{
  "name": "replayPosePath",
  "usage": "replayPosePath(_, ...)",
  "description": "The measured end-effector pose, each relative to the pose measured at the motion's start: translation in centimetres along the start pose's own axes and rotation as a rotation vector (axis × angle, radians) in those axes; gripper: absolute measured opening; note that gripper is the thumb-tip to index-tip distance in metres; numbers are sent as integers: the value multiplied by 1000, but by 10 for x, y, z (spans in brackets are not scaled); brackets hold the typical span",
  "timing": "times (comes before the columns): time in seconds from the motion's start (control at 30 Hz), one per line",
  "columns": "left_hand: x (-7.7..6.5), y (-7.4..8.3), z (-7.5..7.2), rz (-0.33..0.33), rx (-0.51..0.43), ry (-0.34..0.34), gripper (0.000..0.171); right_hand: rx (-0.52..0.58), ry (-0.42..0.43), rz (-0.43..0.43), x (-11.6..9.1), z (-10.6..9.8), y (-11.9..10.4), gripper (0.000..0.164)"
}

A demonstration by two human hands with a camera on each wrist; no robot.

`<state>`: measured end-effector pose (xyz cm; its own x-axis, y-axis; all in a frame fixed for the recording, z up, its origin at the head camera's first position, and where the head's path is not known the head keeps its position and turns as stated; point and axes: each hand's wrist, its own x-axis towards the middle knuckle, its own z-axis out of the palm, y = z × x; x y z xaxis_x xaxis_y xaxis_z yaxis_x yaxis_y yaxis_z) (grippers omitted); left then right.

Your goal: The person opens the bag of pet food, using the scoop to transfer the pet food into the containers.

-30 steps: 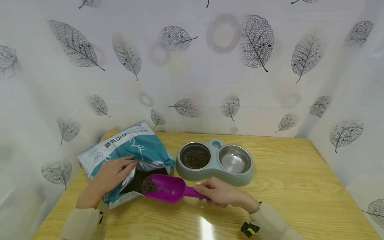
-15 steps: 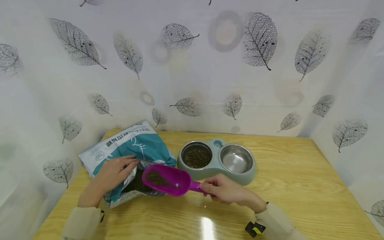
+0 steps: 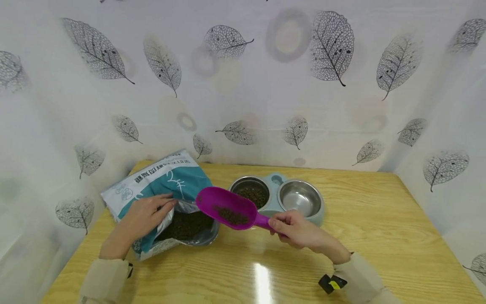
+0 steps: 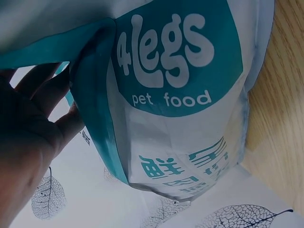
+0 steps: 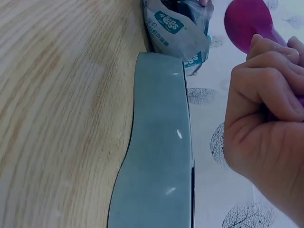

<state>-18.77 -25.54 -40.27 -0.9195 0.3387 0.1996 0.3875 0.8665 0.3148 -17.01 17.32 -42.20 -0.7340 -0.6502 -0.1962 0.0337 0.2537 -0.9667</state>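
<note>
My right hand [image 3: 301, 231] grips the handle of a magenta scoop [image 3: 209, 202], its fingers curled round it. Brown kibble [image 3: 232, 216] lies in the scoop, toward the handle end. The scoop is raised between the bag and the bowls, overlapping the left bowl's near rim in the head view. On the left, my left hand [image 3: 142, 221] holds the open mouth of a teal and white pet food bag [image 3: 159, 179], thumb and fingers at its folded edge [image 4: 97, 109]. Dark kibble shows inside the bag, which lies on its side.
A pale blue double feeder [image 3: 276, 179] stands behind the scoop on the wooden table [image 3: 379, 228]. Its left steel bowl [image 3: 237, 182] has kibble in it; its right steel bowl [image 3: 300, 199] shows bare metal. A leaf-patterned curtain [image 3: 243, 93] rises behind and at both sides.
My right hand has lifted the scoop out of the bag mouth and carried it up and right toward the feeder. Kibble has slid toward the handle. My left hand stays at the bag.
</note>
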Motion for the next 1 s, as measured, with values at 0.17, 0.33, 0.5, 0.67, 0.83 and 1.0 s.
replayPosePath(0.17, 0, -1, 1, -6, 4, -7, 38, -26, 52, -2, -4, -7, -1, 47)
replayPosePath(0.33, -1, -2, 3, -23, -3, -20, 40, -233, 201, -29, -10, -20, -7, 39)
replayPosePath(0.5, -1, -3, 1, -30, -4, -23, 42, -550, 357, -45, -18, -35, -23, 35)
replayPosePath(0.67, 1, -2, 0, -44, 2, -38, 43, -771, 391, 25, -25, -47, -44, 43)
replayPosePath(0.83, 0, -2, 1, -51, 6, -46, 43, -853, 363, 81, -23, -57, -62, 51)
replayPosePath(1.0, -1, -2, 2, -41, 5, -41, 43, -952, 359, 92, -10, -59, -80, 55)
